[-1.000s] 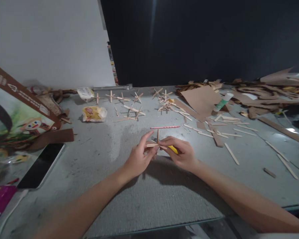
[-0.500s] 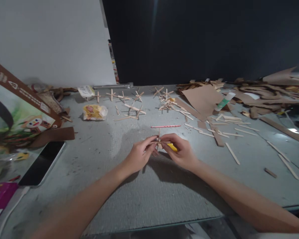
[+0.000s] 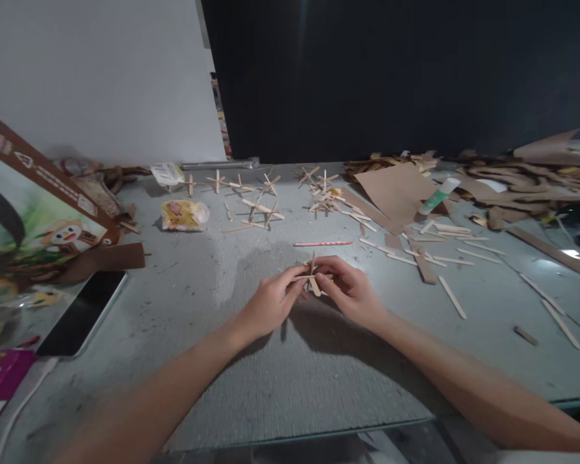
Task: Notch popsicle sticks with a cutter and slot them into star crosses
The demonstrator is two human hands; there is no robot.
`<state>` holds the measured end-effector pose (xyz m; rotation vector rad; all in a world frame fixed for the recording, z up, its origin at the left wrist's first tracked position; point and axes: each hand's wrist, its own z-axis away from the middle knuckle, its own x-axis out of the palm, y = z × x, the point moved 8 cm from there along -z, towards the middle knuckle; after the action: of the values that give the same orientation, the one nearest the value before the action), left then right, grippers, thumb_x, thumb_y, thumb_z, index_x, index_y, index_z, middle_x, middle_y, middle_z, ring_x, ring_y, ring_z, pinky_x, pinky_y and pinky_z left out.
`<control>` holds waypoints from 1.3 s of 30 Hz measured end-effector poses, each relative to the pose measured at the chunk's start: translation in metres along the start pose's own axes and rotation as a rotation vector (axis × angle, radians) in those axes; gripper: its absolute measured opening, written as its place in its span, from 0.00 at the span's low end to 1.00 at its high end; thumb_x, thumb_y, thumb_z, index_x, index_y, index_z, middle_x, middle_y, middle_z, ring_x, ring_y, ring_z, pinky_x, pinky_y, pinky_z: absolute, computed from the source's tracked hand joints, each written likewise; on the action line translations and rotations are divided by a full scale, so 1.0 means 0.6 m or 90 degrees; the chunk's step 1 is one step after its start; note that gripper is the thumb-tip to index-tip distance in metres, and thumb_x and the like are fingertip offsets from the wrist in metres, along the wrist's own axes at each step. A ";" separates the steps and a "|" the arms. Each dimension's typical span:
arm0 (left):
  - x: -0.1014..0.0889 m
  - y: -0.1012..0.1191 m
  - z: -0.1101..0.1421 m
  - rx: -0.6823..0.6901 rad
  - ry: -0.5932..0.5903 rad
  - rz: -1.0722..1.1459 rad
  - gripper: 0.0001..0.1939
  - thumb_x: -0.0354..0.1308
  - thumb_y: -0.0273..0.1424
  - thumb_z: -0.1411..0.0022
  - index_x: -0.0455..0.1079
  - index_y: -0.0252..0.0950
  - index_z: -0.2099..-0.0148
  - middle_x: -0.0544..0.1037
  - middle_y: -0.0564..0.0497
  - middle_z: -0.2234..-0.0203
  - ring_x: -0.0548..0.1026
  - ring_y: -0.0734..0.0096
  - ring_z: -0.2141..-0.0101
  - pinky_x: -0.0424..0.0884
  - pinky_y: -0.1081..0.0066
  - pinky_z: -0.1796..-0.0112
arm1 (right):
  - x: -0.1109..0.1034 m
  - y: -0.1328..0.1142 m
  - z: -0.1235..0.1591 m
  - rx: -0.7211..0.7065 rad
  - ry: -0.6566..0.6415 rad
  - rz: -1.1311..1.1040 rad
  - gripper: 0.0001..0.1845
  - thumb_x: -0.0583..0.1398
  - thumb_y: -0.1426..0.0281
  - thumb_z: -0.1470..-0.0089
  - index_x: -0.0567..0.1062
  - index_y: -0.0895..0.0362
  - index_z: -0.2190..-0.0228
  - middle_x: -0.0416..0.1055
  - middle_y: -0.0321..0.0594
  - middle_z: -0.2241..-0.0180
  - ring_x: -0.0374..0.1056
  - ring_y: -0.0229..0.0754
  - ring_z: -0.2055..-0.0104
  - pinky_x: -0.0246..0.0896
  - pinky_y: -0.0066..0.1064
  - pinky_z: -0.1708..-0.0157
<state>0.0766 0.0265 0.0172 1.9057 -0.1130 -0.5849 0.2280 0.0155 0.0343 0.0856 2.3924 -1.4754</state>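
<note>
Between my two hands is a small cross of wooden craft sticks [image 3: 315, 287], one stick pointing up and another angled down toward me. My left hand [image 3: 270, 296] pinches its left arm between thumb and fingers. Closed round its right side is my right hand [image 3: 348, 291]; something yellowish shows faintly behind those fingers, too covered to make out. A red-and-white pencil [image 3: 323, 243] lies on the table just beyond the hands. Farther back stand several similar stick crosses [image 3: 217, 182], and another group [image 3: 325, 193] is bunched to their right.
Loose craft sticks [image 3: 452, 298] and a green-and-white glue stick [image 3: 439, 196] lie at the right, near brown cardboard [image 3: 391, 193]. On the left are a phone [image 3: 82, 316], a magenta device [image 3: 4, 386], a yellow packet [image 3: 185, 215] and a printed box [image 3: 43, 206]. The table's front edge [image 3: 290, 438] runs below.
The stick cross has turned in my fingers, so one stick now points down toward me. The yellow thing by my right hand is now mostly covered. Both hands stay in nearly the same place.
</note>
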 end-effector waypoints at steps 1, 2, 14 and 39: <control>0.001 -0.002 0.001 -0.008 0.005 0.021 0.17 0.54 0.42 0.24 0.72 0.39 0.41 0.85 0.46 0.61 0.84 0.64 0.64 0.79 0.64 0.58 | 0.000 0.000 0.000 0.000 0.004 -0.001 0.12 0.59 0.62 0.30 0.75 0.53 0.50 0.79 0.39 0.65 0.75 0.38 0.69 0.70 0.28 0.70; 0.001 -0.004 0.002 -0.017 0.015 0.050 0.18 0.55 0.43 0.25 0.71 0.40 0.41 0.85 0.46 0.60 0.84 0.64 0.65 0.80 0.64 0.59 | -0.001 0.001 0.001 0.001 0.009 -0.005 0.13 0.59 0.61 0.30 0.75 0.53 0.49 0.80 0.40 0.64 0.75 0.39 0.68 0.71 0.28 0.69; 0.003 0.002 -0.002 -0.070 0.142 0.316 0.23 0.73 0.44 0.40 0.65 0.38 0.57 0.80 0.53 0.69 0.80 0.73 0.74 0.78 0.73 0.69 | 0.001 0.011 0.003 0.022 0.081 -0.151 0.12 0.63 0.57 0.33 0.73 0.51 0.56 0.77 0.38 0.67 0.75 0.41 0.67 0.73 0.34 0.64; 0.005 0.000 -0.006 -0.097 0.092 0.253 0.19 0.69 0.47 0.38 0.79 0.35 0.58 0.84 0.47 0.68 0.80 0.69 0.72 0.80 0.68 0.66 | 0.001 0.021 0.004 0.065 0.113 -0.149 0.15 0.64 0.55 0.35 0.76 0.52 0.55 0.75 0.35 0.71 0.72 0.39 0.70 0.72 0.33 0.66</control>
<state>0.0807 0.0282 0.0173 1.7090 -0.3350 -0.1803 0.2306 0.0192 0.0221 -0.0442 2.5372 -1.7626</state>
